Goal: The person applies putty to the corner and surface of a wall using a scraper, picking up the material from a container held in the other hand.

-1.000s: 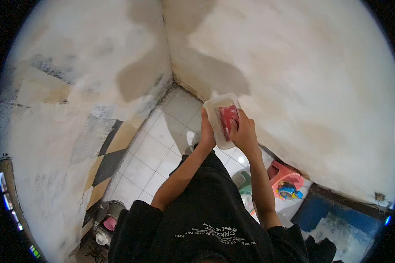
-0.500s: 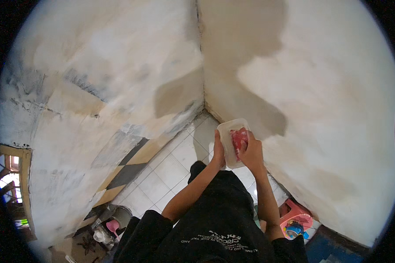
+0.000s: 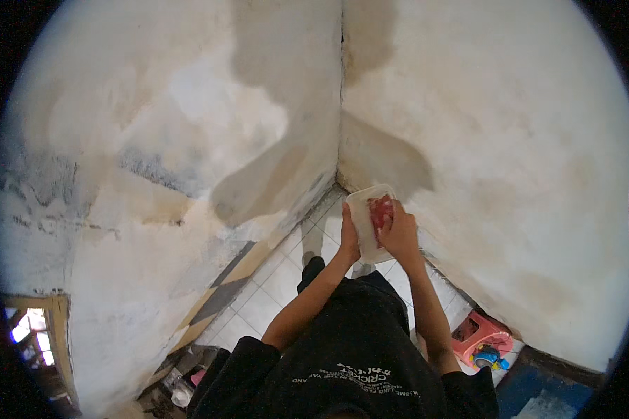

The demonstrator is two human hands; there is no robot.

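Note:
My left hand (image 3: 350, 236) supports a whitish translucent rectangular plastic tub (image 3: 360, 211) by its left side, thumb up along the wall. My right hand (image 3: 400, 235) grips a flat red scraper (image 3: 379, 210) smeared with white paste, inside the tub at its right side. Its fingers are closed on the scraper's near part, which hides some of it. The tub is held in front of my body, above the tiled floor, close to the room's corner. How much paste lies in the tub is hard to make out.
Two patchy, whitish walls (image 3: 510, 160) meet at a corner ahead. White floor tiles (image 3: 262, 307) lie below. A pink plastic stool (image 3: 476, 334) with a blue and yellow object (image 3: 491, 358) stands at lower right, near a blue surface (image 3: 538, 384). A framed window (image 3: 63, 328) sits at lower left.
The view has turned a little to the left, so the corner and stool appear farther right, and the shadows on the walls have shifted left. Both hands keep their hold on tub and scraper.

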